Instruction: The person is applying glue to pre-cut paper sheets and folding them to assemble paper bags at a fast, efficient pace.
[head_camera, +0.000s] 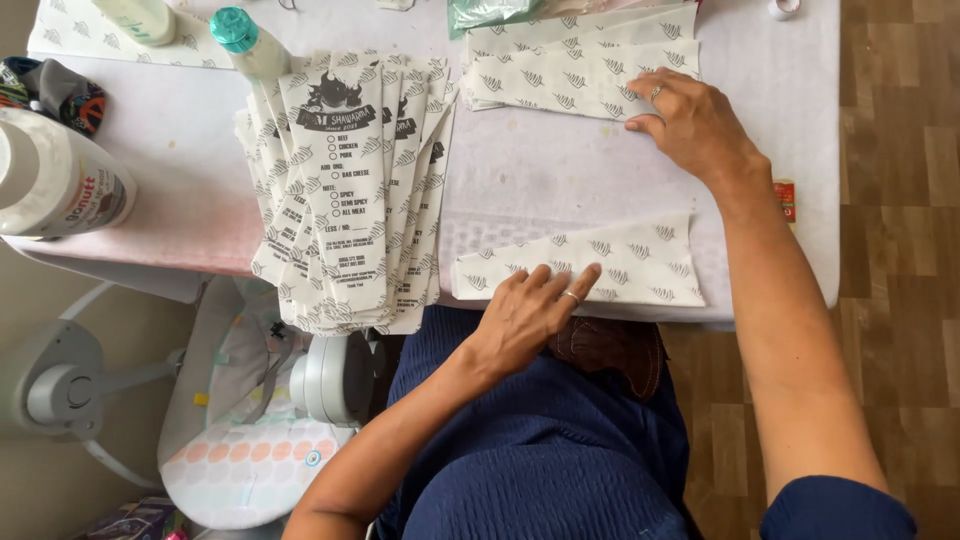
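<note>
At the table's near edge, the left hand (530, 305) presses flat, fingers spread, on a folded paper sheet (600, 265) that could slip off, while the right hand (695, 125) rests loosely open on the far paper stack (580, 75).

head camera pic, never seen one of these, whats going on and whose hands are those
The one picture comes from a camera on a person's head, looking down at their own lap and a white table. No machine: just two bare hands. The left hand lies flat on a folded patterned paper piece at the table's near edge. The right hand presses on a pile of similar patterned papers farther back. Neither has a closed grip on anything. A fanned stack of printed paper bags lies left, with a teal-capped bottle and a large white bottle.
</note>
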